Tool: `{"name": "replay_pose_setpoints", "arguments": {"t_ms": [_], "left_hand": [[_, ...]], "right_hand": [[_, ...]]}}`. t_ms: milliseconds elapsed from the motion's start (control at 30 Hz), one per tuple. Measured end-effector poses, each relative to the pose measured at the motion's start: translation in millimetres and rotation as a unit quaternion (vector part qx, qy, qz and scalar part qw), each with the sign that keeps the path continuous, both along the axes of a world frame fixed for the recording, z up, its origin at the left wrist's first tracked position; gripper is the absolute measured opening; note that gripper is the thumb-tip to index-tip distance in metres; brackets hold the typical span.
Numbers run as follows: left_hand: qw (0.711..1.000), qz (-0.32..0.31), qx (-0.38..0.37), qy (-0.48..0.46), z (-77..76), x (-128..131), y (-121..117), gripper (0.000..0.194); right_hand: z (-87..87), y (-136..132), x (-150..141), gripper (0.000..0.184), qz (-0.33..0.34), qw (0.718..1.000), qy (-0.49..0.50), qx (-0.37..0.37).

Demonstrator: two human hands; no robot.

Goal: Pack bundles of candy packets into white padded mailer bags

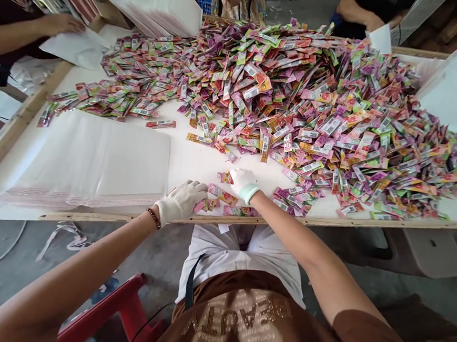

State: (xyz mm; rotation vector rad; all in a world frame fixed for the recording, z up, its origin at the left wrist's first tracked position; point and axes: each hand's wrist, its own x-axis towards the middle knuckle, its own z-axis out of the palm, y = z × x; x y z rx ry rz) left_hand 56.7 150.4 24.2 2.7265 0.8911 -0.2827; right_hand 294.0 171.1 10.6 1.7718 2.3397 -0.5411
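Colourful stick sachets lie on the white tabletop between my two white-gloved hands, close to the near edge. My left hand, with a beaded bracelet at its wrist, has its fingers bent over a few sachets whose ends show beside the fingertips. My right hand is closed, and an orange-and-pink sachet sticks out at its fingertips. Its palm side is hidden. To the right of it is a small cluster of sachets. Left of my left hand lie flat, translucent white plastic bags in overlapping stacks.
A large heap of sachets spreads over the table's middle and right. Stacks of white bags stand at the back and right. A wooden rim edges the table. Other people's hands work around it. A red stool stands below.
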Motion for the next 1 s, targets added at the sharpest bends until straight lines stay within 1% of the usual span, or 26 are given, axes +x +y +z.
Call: {"name": "replay_pose_setpoints", "arguments": {"t_ms": [67, 100, 167, 200, 233, 267, 333, 400, 433, 533, 600, 700, 767, 833, 867, 933, 1000], "left_hand": [[0.999, -0.009, 0.004, -0.035, 2.3, -0.4, -2.1, 0.029], [0.999, -0.011, 0.004, -0.050, 1.6, 2.1, -2.7, 0.029], [0.997, -0.015, -0.003, -0.077, -3.4, 12.3, -2.4, 0.031], [0.996, -0.017, -0.010, -0.086, -7.1, 19.2, -1.4, 0.033], [0.996, -0.018, -0.018, -0.090, -11.2, 26.7, -0.1, 0.033], [0.996, -0.020, -0.028, -0.086, -15.3, 34.0, 1.3, 0.032], [0.997, -0.020, -0.039, -0.060, -22.5, 45.7, 3.1, 0.027], [0.999, -0.012, -0.036, -0.022, -27.7, 49.9, 3.5, 0.025], [1.000, -0.001, -0.031, -0.008, -29.3, 48.7, 3.6, 0.027], [0.998, 0.059, -0.008, 0.010, -30.0, 35.0, 7.2, 0.038], [0.995, 0.097, 0.004, 0.031, -27.3, 23.2, 14.1, 0.040], [0.990, 0.121, 0.013, 0.071, -21.2, 10.9, 28.6, 0.034], [0.989, 0.127, 0.019, 0.080, -17.8, 6.9, 38.4, 0.033], [0.988, 0.128, 0.026, 0.079, -14.9, 4.0, 49.1, 0.034], [0.988, 0.129, 0.031, 0.079, -13.4, 2.4, 55.7, 0.035], [0.985, 0.144, 0.053, 0.079, -9.3, -1.2, 72.9, 0.035], [0.979, 0.168, 0.087, 0.081, -4.1, -3.9, 96.2, 0.036]], "right_hand": [[8.6, -0.6, 17.6, 0.037, -0.030, 0.998, 0.061, 0.010], [12.0, -4.8, 27.1, 0.035, -0.029, 0.994, 0.103, 0.014], [16.7, -19.1, 44.0, 0.032, 0.034, 0.985, 0.170, -0.016], [17.7, -27.9, 50.2, 0.032, 0.071, 0.980, 0.182, -0.040], [17.8, -36.7, 54.2, 0.032, 0.097, 0.978, 0.170, -0.066], [17.2, -44.7, 55.8, 0.033, 0.109, 0.980, 0.138, -0.089], [14.3, -57.2, 52.7, 0.030, 0.104, 0.987, 0.048, -0.115], [11.5, -64.4, 44.2, 0.024, 0.106, 0.989, -0.021, -0.101], [10.8, -66.6, 39.4, 0.021, 0.116, 0.989, -0.038, -0.086], [13.1, -69.7, 27.8, 0.022, 0.141, 0.986, -0.064, -0.053], [17.3, -68.3, 23.6, 0.030, 0.138, 0.986, -0.074, -0.063], [22.5, -59.2, 19.6, 0.038, 0.141, 0.978, -0.071, -0.137], [22.9, -50.6, 17.7, 0.033, 0.155, 0.965, -0.072, -0.198], [21.4, -42.6, 17.1, 0.025, 0.166, 0.954, -0.077, -0.237], [20.8, -38.7, 17.4, 0.021, 0.168, 0.952, -0.073, -0.245], [21.1, -28.8, 18.5, 0.016, 0.159, 0.957, -0.037, -0.240], [23.7, -12.2, 17.4, 0.013, 0.130, 0.972, 0.019, -0.193]]}}
